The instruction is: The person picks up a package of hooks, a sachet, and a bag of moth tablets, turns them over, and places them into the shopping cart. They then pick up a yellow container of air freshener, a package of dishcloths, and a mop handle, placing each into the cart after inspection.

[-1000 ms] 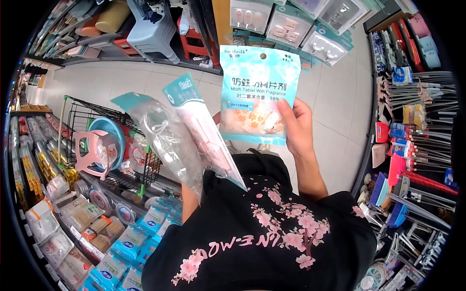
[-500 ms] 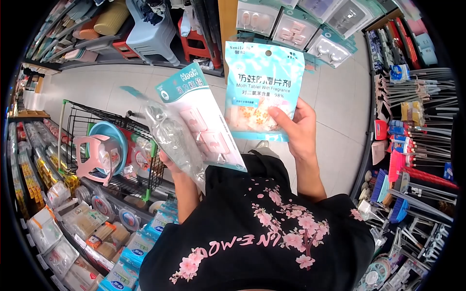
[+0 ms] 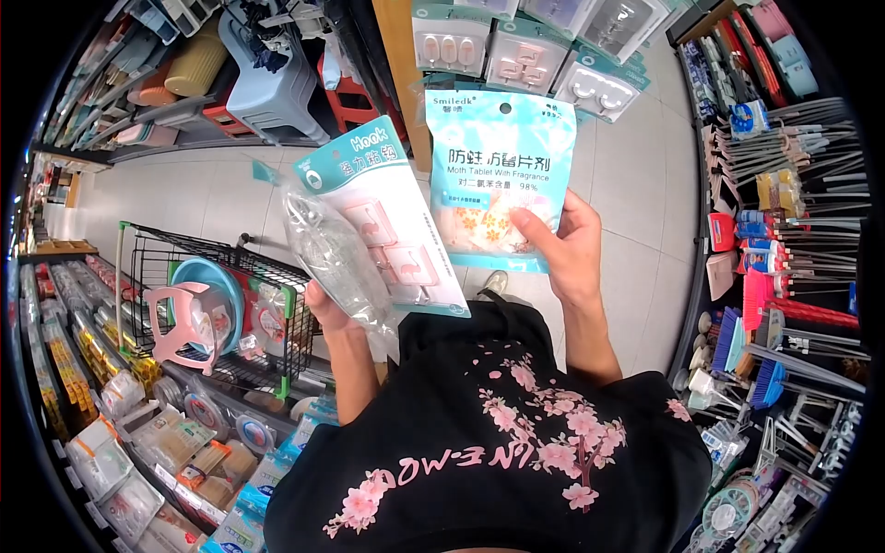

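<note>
My right hand (image 3: 573, 247) grips a light blue bag of moth tablets (image 3: 502, 180) by its lower right side, thumb across the front. In my left hand (image 3: 334, 311) are two packs held together. One is a hook pack (image 3: 392, 226), a teal and white card with pink hooks under clear plastic. Lying over its left side is a clear plastic packet (image 3: 332, 249) with something greyish inside; I cannot make out what. The fingers of my left hand are partly hidden behind these packs. The hook pack and the moth tablet bag are side by side.
A black wire shopping cart (image 3: 267, 263) at the left holds a blue basin (image 3: 235, 286) and a pink stool (image 3: 184, 327). Hook packs (image 3: 525, 60) hang ahead. Brushes (image 3: 765, 382) line the right shelf. Plastic stools (image 3: 277, 88) stand at the upper left. Packaged goods (image 3: 175, 433) fill the lower left shelf.
The hook pack and the clear packet have turned slightly toward the camera. The shelves and floor have shifted in view as I move, and a shoe shows more below the bag.
</note>
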Available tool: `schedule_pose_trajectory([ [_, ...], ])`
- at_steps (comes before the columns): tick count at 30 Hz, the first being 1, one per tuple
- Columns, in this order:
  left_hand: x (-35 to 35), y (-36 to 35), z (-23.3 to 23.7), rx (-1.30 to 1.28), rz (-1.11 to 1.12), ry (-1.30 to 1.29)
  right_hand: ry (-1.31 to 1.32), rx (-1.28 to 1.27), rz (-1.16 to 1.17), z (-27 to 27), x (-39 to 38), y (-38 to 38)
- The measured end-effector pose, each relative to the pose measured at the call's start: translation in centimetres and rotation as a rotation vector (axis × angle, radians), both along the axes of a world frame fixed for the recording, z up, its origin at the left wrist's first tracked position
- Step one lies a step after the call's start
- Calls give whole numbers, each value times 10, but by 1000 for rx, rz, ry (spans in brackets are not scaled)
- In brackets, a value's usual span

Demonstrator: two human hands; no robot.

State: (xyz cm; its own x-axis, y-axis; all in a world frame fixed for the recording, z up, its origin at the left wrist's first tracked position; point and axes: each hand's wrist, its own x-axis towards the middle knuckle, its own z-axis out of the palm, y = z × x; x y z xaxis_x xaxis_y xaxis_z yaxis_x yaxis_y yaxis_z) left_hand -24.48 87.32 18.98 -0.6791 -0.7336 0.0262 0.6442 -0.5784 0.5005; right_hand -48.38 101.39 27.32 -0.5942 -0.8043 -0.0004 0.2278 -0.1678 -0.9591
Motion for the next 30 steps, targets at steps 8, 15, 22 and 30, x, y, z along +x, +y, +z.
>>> schedule_pose_trajectory([
  [8, -32, 12, 13, -44, -84, 130, 7, 1, 23, -4, -10, 11],
  [15, -39, 14, 8, -48, -127, 105, 20, -8, 23, -7, -19, 16],
  [22, -53, 8, 18, -208, -141, -176, 18, -15, 11, -11, -24, 14],
  [30, -73, 11, 16, -252, -222, -203, 40, 37, 78, -25, -30, 18],
])
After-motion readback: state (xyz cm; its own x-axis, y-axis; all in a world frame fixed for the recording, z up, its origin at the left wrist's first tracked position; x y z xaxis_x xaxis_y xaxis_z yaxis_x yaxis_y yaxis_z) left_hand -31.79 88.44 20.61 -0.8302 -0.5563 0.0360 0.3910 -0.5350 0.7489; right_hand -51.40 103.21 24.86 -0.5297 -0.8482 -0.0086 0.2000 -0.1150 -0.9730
